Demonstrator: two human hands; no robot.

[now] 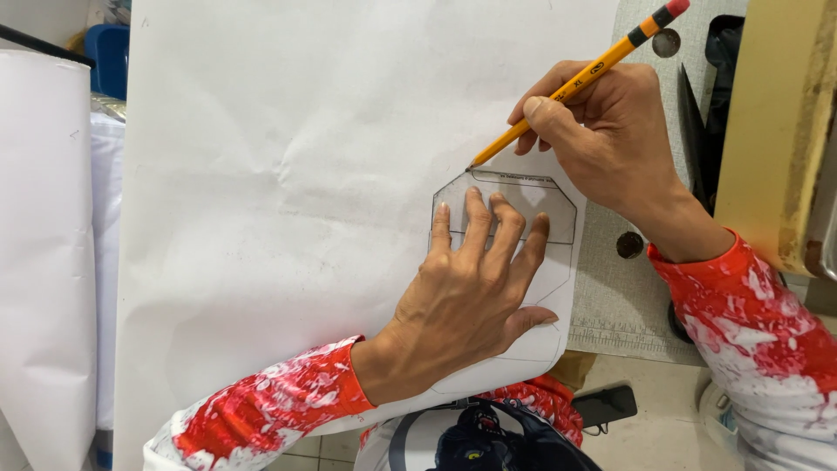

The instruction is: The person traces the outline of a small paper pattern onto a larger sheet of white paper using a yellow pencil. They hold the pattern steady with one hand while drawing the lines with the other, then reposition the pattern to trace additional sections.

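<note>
My left hand (475,292) lies flat, fingers spread, pressing a clear angular template (558,214) onto a large white sheet of paper (288,192). My right hand (610,131) grips a yellow pencil (571,87) with a red eraser end. The pencil's tip touches the paper at the template's upper left corner. A thin pencil outline runs along the template's edges. Both sleeves are red and white.
A grey work surface (610,296) with round holes and a ruled front edge lies under the paper's right side. A tan machine body (780,131) stands at the right. A white paper roll (44,262) is at the left, a blue bin (109,57) behind it. A dark phone-like object (606,406) lies below.
</note>
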